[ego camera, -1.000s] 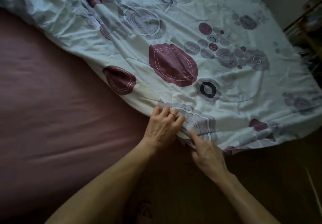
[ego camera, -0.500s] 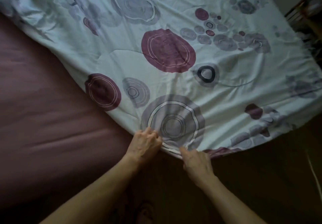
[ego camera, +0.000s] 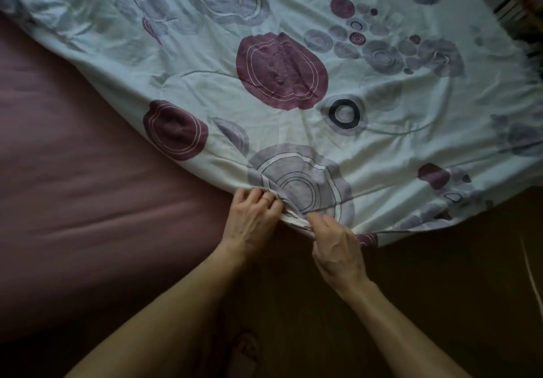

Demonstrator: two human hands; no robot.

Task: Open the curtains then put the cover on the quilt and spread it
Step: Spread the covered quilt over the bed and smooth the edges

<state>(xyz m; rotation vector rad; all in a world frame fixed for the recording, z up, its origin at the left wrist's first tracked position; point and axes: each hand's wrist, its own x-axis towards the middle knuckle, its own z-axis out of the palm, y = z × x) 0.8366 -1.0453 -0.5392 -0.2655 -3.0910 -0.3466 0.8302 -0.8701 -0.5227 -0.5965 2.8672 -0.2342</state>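
Note:
The quilt in its white cover, printed with purple and grey circles, lies spread over the upper and right part of the bed. Its near corner hangs at the bed's edge in front of me. My left hand pinches the fabric at that corner with closed fingers; a ring shows on one finger. My right hand grips the hem just to the right of it, fingers curled under the edge. The two hands are almost touching. No curtains are in view.
A mauve bed sheet covers the mattress to the left of the quilt. Dark wooden floor lies below the bed edge, with a slipper near my feet. Dark furniture stands at the far right.
The quilt corner has been drawn toward me and flattened, so the large grey circle now lies open. Both hands shifted along the hem and keep their grip.

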